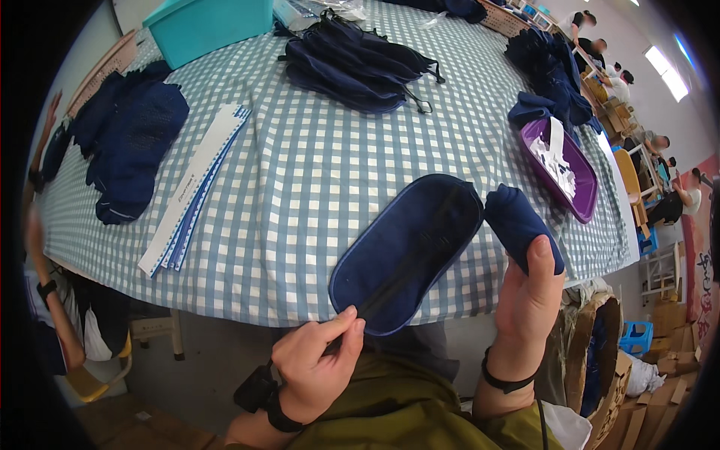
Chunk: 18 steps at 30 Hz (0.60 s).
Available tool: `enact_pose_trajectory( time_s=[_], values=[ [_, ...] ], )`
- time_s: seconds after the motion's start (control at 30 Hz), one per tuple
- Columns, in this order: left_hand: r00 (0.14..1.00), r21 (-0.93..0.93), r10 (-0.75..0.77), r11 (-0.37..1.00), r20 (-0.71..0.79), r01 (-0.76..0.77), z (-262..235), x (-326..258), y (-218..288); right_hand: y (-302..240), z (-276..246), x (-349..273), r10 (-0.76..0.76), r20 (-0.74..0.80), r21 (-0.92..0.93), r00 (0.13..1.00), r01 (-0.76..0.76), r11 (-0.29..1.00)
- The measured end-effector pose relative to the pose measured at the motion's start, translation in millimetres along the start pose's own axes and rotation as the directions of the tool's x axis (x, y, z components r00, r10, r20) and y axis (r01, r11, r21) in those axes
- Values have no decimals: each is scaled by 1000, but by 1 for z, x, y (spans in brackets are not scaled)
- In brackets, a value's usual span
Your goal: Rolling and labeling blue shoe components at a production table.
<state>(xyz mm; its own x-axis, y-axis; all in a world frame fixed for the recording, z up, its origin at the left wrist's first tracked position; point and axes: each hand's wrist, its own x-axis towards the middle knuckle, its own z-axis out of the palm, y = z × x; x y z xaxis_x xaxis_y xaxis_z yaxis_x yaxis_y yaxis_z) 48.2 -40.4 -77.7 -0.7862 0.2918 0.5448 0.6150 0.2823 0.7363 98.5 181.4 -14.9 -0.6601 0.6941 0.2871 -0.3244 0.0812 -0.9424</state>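
Note:
A navy eye mask (pixel 409 251) with a dark strap across it lies at the table's near edge. My left hand (pixel 319 356) is closed, thumb and finger pinching the mask's lower left end. My right hand (pixel 529 296) is wrapped round a tight navy cloth roll (pixel 521 225), which looks like rolled socks, held upright just right of the mask. A pile of navy eye masks (pixel 352 64) with loose straps lies farther back. Flat navy socks (pixel 139 142) are stacked at the left, beside a sheaf of white and blue paper strips (pixel 196 187).
A purple basket (pixel 589 184) with white paper scraps stands at the right, navy cloth items (pixel 547 75) behind it. A teal bin (pixel 210 30) is at the back left. Another person's arm (pixel 64 322) shows at the left edge. An open carton (pixel 600 352) stands below right.

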Motion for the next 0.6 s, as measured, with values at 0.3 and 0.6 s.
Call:
enact_pose_trajectory(
  time_s=[0.3, 0.6],
  values=[
    [994, -84, -85, 993, -70, 79, 9, -10, 1, -1, 10, -42, -66, -69, -274, 995, 45, 961],
    [993, -109, -81, 991, -89, 71, 9, -6, -1, 19, 51, -67, -326, 316, -635, 891, 454, 625]
  ],
)
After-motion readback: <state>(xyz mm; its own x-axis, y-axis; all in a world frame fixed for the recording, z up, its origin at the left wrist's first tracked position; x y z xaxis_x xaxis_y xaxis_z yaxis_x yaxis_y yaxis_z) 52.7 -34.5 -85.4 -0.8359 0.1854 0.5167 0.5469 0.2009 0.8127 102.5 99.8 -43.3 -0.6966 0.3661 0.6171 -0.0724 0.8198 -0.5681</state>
